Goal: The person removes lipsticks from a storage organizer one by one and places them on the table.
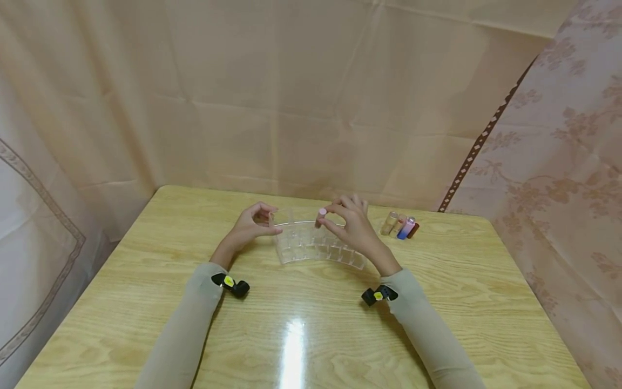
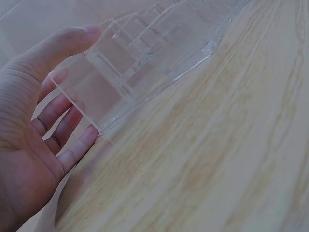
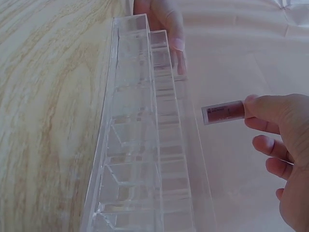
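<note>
A clear acrylic lipstick organizer (image 1: 318, 253) with stepped rows of small compartments stands on the table, curving slightly. At its left end my left hand (image 1: 249, 224) grips it, thumb at the upper edge and fingers behind the end wall (image 2: 91, 92). Over the back of the organizer, my right hand (image 1: 355, 226) pinches a small lip tube (image 1: 320, 217) between thumb and index finger. In the right wrist view this tube (image 3: 223, 113) shows a dark reddish body and a clear end, held apart from the compartments. The right hand's other fingers are loosely bent.
Right of the organizer several lip tubes stand close together: a clear gold-toned one (image 1: 390, 223), a pink-and-blue one (image 1: 406, 228) and a dark red one (image 1: 413, 231) among them. Beige cloth (image 1: 272, 108) hangs behind the wooden table (image 1: 252, 335).
</note>
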`<state>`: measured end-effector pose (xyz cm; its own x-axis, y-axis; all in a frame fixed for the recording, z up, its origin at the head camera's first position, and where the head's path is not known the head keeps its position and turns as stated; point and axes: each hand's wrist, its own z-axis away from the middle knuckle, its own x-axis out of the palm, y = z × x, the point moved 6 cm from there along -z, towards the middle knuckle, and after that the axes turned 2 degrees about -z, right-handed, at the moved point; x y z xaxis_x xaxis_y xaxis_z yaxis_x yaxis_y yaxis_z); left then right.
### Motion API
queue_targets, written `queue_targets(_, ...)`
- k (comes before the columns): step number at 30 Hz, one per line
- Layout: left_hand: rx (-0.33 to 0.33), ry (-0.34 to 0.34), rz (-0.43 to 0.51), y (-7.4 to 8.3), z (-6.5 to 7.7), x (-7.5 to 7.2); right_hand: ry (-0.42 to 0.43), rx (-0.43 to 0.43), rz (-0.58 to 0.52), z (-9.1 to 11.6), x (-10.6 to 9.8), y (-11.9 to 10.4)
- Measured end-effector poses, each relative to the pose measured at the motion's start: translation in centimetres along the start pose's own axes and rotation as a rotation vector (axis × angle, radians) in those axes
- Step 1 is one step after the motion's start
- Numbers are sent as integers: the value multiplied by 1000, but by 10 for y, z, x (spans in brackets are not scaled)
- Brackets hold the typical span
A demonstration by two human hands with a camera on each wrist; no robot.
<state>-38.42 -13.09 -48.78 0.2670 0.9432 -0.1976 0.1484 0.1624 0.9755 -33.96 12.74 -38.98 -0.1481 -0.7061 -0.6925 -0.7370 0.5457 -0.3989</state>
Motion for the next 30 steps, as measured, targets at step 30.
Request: queue_targets(30,-5,-8,-6,28,13,3,44,27,6,0,-20,10)
